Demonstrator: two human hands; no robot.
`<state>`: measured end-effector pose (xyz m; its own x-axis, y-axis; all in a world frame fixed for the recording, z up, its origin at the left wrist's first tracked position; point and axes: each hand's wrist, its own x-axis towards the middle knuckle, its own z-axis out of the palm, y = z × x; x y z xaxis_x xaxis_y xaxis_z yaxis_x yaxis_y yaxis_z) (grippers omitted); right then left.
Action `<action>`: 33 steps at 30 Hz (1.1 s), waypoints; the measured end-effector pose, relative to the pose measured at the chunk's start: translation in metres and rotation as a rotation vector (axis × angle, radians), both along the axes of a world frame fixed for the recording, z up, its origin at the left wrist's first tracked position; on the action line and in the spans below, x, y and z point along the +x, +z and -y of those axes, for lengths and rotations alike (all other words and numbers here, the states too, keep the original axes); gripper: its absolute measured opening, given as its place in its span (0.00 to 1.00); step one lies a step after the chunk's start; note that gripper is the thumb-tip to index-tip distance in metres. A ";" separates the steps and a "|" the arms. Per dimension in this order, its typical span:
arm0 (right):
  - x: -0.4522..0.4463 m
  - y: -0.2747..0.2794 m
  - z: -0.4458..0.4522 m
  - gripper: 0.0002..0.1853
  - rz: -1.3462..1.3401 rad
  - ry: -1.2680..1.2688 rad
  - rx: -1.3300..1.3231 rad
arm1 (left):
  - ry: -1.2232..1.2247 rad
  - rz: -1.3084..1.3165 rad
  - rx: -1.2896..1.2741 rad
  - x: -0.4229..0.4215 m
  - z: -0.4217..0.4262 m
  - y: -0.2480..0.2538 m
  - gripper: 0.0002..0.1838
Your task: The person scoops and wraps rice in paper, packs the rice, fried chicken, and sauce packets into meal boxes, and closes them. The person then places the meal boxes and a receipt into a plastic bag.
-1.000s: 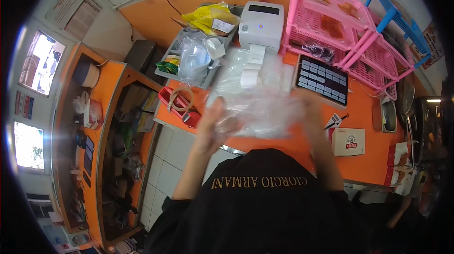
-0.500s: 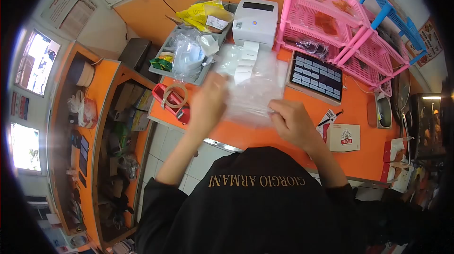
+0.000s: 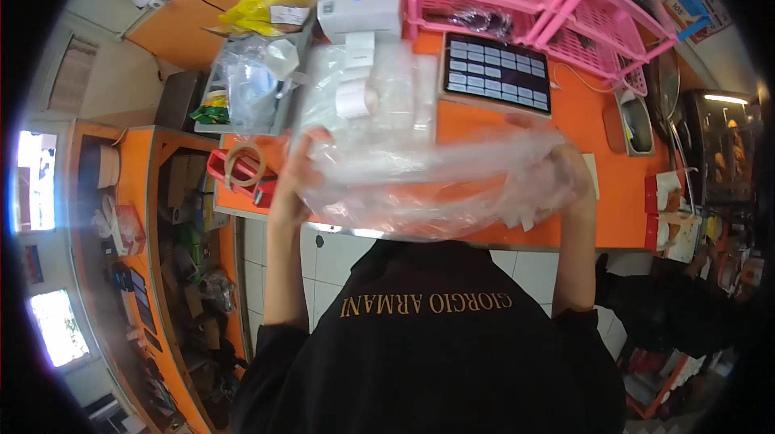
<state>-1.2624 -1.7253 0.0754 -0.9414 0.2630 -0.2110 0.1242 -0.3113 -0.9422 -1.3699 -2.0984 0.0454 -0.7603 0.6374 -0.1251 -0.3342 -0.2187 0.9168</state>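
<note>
A clear plastic bag (image 3: 420, 216) is stretched out above the front of the orange counter, smeared by motion. At its left end, my left hand (image 3: 300, 176) is closed on the film. My right hand (image 3: 575, 180) grips the bunched right end, and the film hides some of its fingers. Just behind lies a flat stack of clear bags (image 3: 400, 115). White printed labels (image 3: 355, 95) trail from the label printer (image 3: 361, 2) onto that stack.
A tape dispenser (image 3: 242, 169) sits near the counter's left edge. A grey tray (image 3: 282, 103) holds packets, and a tablet (image 3: 496, 71) stands right of the bags. Pink racks (image 3: 476, 10) rise behind it. Another person's dark clothing (image 3: 670, 301) shows at far right.
The clear bag has come off the stack towards me and is now spread wide. My hands have moved apart, and the view has shifted, with the counter things now further left and higher.
</note>
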 end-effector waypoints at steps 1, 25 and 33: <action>0.006 0.008 -0.003 0.20 -0.029 0.192 -0.061 | 0.109 0.018 0.099 -0.006 -0.002 -0.009 0.24; 0.083 -0.071 -0.123 0.57 -0.137 0.819 1.171 | -0.162 -0.513 -1.598 0.099 -0.067 -0.011 0.42; 0.074 -0.103 -0.158 0.61 0.023 0.847 1.722 | -0.273 -0.311 -1.212 0.130 -0.028 -0.022 0.24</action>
<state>-1.1889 -1.5674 -0.0274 -0.9179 -0.2871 -0.2740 -0.2645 0.9573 -0.1171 -1.2402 -2.0704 0.0232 -0.7251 0.3804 -0.5740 0.0277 0.8490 0.5277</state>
